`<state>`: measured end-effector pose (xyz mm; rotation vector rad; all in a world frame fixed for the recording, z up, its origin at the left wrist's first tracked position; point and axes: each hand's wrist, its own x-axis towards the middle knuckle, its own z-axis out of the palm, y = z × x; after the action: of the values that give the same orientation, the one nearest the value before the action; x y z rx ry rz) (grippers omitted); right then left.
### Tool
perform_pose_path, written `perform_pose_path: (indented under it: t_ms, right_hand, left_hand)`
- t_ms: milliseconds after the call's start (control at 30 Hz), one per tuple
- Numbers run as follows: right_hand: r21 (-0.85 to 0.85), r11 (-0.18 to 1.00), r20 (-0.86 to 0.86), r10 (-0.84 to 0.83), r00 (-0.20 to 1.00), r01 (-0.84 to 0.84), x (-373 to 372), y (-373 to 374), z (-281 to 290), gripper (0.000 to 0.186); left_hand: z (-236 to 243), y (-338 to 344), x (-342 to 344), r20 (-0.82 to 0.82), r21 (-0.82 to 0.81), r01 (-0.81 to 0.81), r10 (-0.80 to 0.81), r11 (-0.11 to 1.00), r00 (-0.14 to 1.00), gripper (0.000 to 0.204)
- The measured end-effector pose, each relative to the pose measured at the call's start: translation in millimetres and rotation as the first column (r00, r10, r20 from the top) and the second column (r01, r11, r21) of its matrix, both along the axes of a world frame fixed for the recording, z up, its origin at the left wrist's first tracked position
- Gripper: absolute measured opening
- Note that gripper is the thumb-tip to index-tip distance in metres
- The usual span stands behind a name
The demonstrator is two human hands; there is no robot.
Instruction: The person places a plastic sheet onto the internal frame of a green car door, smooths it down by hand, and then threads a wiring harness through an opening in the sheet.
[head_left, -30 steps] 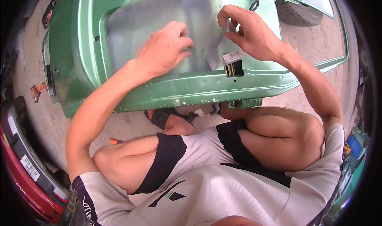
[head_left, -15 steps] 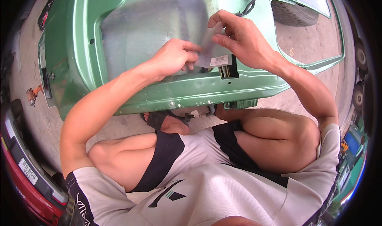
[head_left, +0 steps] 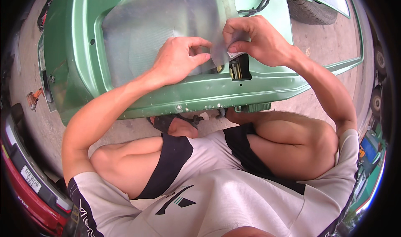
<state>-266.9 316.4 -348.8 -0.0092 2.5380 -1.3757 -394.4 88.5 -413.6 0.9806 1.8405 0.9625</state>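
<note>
A green car door point(head_left: 188, 96) lies flat before me, its inner side up. Cloudy see-through plastic film point(head_left: 142, 40) covers its large recess. At the film's lifted right edge, my right hand point(head_left: 259, 40) pinches the plastic between thumb and curled fingers, next to a small white label point(head_left: 235, 54) that the thumb partly covers. My left hand point(head_left: 177, 59) is over the film just left of that raised edge, thumb and forefinger apart with nothing visible between them. Below the right hand, a rectangular cutout point(head_left: 239, 68) shows metal inside the door.
A black wiring harness point(head_left: 263, 5) comes out beyond my right hand. The door's window frame point(head_left: 357, 61) extends right, with a tyre point(head_left: 311, 11) beyond it. An orange power drill point(head_left: 35, 98) lies on the concrete floor at left. A red car point(head_left: 29, 203) stands at lower left.
My right hand has moved slightly down, and the film's labelled corner has folded up under it. My left thumb and forefinger have spread away from the film's edge.
</note>
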Motion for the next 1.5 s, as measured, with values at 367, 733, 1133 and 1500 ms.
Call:
perform_pose_path:
  t_ms: [367, 733, 1133, 1500]
  right_hand:
    - [0.082, 0.996, 0.095, 0.036, 0.995, -0.044, -33, -4, 14, 0.036]
    - [0.185, 0.964, -0.008, 0.197, 0.980, -0.192, -46, -4, 25, 0.029]
    - [0.198, 0.970, 0.100, 0.125, 0.987, -0.143, -13, -4, 32, 0.024]
    - [0.173, 0.979, 0.326, 0.047, 0.944, -0.108, -7, 6, 39, 0.024]
  left_hand:
    - [-3, 6, -6, -0.423, 0.073, 0.169, -0.123, 0.983, 0.898, 0.030]
    - [-11, 14, -7, -0.312, 0.046, 0.287, -0.259, 0.957, 0.914, 0.015]
    - [2, 25, 2, 0.317, -0.103, -0.047, 0.078, 0.994, 0.945, 0.046]
    - [12, 22, -7, 0.196, -0.072, 0.140, -0.124, 0.987, 0.973, 0.055]
